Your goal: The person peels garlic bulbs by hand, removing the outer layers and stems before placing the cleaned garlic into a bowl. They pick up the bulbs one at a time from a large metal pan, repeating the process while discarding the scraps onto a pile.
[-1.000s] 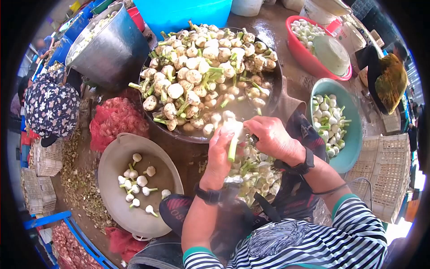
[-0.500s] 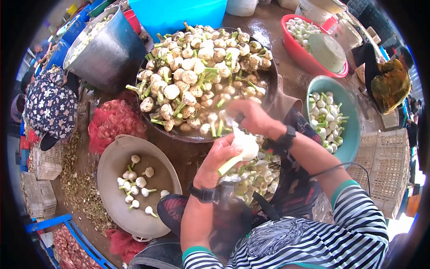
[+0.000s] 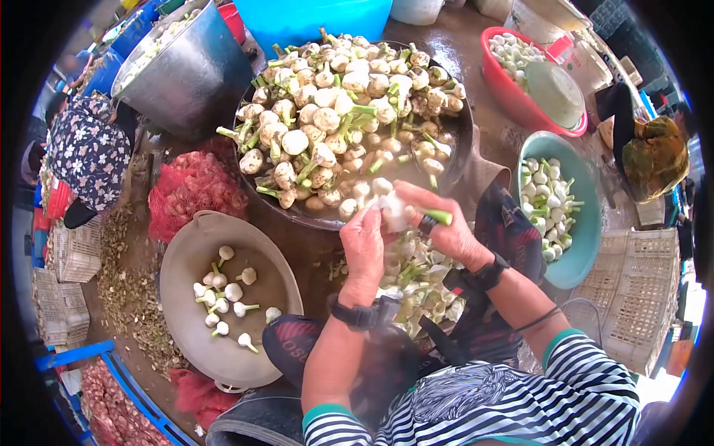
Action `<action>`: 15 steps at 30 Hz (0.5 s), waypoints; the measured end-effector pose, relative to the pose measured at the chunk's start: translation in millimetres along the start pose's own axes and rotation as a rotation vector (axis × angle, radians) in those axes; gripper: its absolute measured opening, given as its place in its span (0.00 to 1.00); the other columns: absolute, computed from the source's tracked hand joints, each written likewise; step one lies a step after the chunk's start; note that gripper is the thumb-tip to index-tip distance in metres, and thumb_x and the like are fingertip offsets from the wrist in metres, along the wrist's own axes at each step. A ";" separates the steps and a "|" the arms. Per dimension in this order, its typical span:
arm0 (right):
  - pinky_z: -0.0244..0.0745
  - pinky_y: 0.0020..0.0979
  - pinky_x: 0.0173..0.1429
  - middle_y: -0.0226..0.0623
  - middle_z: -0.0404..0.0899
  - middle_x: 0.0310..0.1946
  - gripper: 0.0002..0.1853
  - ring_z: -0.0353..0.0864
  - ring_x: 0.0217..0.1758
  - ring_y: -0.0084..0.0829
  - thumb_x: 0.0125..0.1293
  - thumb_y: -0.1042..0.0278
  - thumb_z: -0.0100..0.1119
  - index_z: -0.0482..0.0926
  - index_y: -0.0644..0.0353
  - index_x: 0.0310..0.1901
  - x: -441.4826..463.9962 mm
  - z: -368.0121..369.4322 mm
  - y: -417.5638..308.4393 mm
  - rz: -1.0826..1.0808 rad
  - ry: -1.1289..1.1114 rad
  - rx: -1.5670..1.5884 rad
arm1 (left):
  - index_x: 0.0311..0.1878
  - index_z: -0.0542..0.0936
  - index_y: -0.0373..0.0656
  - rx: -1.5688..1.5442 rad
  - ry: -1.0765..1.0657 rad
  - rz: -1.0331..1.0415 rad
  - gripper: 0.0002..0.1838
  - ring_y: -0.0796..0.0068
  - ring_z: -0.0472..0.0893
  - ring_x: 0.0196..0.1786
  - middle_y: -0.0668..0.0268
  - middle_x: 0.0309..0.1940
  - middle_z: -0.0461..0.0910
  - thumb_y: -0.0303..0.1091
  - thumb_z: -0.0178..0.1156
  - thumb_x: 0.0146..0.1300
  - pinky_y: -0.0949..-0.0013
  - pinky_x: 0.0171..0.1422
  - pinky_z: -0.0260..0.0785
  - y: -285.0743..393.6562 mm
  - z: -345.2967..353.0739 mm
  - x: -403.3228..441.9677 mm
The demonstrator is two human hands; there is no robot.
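A white garlic bulb (image 3: 396,212) is between my two hands, its green stem pointing right. The fingers of my left hand (image 3: 364,239) pinch the bulb's left side. My right hand (image 3: 444,230) is closed around the stem side, with a small dark object at its fingers that I cannot make out. Just beyond my hands, a wide dark pan (image 3: 473,137) holds muddy water and a heap of dirty bulbs (image 3: 312,119). Peelings (image 3: 420,286) lie below my hands.
To the left, a grey basin (image 3: 178,297) holds clean bulbs, near a red net sack (image 3: 195,195). A teal basin (image 3: 587,201) and a red basin (image 3: 494,85) stand at the right. Co-workers sit at the left (image 3: 89,152) and right (image 3: 654,156).
The bulb has turned so its stem points right instead of down-left. My right hand has come back from over the pan's edge to the bulb.
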State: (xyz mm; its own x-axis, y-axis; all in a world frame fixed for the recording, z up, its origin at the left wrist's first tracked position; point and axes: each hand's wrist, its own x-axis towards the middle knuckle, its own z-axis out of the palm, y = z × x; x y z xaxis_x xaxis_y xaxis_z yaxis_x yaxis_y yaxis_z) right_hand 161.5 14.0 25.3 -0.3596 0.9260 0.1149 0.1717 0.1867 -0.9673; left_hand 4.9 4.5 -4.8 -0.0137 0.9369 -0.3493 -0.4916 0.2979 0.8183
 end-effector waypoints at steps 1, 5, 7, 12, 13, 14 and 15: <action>0.60 0.36 0.67 0.42 0.69 0.61 0.25 0.68 0.64 0.35 0.62 0.69 0.58 0.70 0.61 0.61 -0.2 0.4 -3.3 0.115 0.049 0.135 | 0.49 0.76 0.35 -0.008 0.029 -0.012 0.16 0.68 0.83 0.38 0.59 0.39 0.81 0.37 0.48 0.68 0.65 0.39 0.79 1.8 -0.9 -2.3; 0.67 0.32 0.62 0.37 0.72 0.58 0.22 0.71 0.59 0.28 0.68 0.64 0.52 0.69 0.64 0.61 -5.2 -11.0 -1.9 0.281 0.143 0.307 | 0.44 0.76 0.36 -0.266 0.082 -0.086 0.14 0.64 0.83 0.37 0.58 0.35 0.82 0.37 0.50 0.65 0.62 0.42 0.78 6.0 -12.0 4.2; 0.74 0.35 0.56 0.39 0.73 0.56 0.23 0.74 0.55 0.31 0.68 0.63 0.51 0.67 0.63 0.62 -6.9 -10.0 -10.9 0.295 0.232 0.594 | 0.41 0.77 0.37 -0.399 0.078 -0.118 0.13 0.63 0.82 0.36 0.57 0.34 0.82 0.37 0.50 0.64 0.62 0.43 0.77 6.9 -17.2 8.2; 0.78 0.39 0.51 0.42 0.74 0.53 0.25 0.77 0.52 0.38 0.67 0.61 0.51 0.64 0.63 0.63 -11.2 -35.4 15.7 0.321 0.315 0.990 | 0.34 0.78 0.39 -0.092 -0.024 -0.096 0.13 0.70 0.81 0.31 0.62 0.26 0.81 0.38 0.48 0.64 0.68 0.38 0.74 12.9 -33.7 11.2; 0.79 0.38 0.50 0.42 0.74 0.54 0.27 0.77 0.53 0.38 0.68 0.58 0.51 0.63 0.63 0.64 -12.8 -40.4 18.5 0.322 0.304 1.013 | 0.33 0.78 0.38 0.218 -0.029 -0.193 0.15 0.74 0.81 0.31 0.62 0.27 0.82 0.40 0.51 0.66 0.72 0.35 0.73 13.5 -20.2 1.6; 0.78 0.38 0.51 0.42 0.74 0.53 0.26 0.77 0.53 0.38 0.68 0.59 0.52 0.65 0.64 0.63 -13.9 -44.3 22.4 0.341 0.296 1.012 | 0.36 0.78 0.37 0.480 -0.204 -0.142 0.15 0.75 0.82 0.32 0.62 0.29 0.82 0.41 0.53 0.66 0.72 0.35 0.73 -0.5 -19.8 -2.3; 0.78 0.37 0.51 0.42 0.74 0.53 0.25 0.77 0.53 0.37 0.68 0.59 0.52 0.65 0.64 0.62 -14.1 -44.4 17.9 0.336 0.292 0.885 | 0.39 0.78 0.36 0.742 -0.374 -0.087 0.16 0.76 0.82 0.32 0.62 0.31 0.83 0.42 0.55 0.66 0.73 0.35 0.72 -7.2 -16.9 -5.9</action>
State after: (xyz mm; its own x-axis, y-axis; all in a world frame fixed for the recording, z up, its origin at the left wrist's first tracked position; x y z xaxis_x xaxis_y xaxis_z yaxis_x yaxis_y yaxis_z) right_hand 210.3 18.9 16.4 -0.1570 0.9528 -0.2600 -0.5667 -0.3025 -0.7664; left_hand -6.2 -6.3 -16.3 0.3525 0.8648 -0.3575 0.2253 0.2923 0.9294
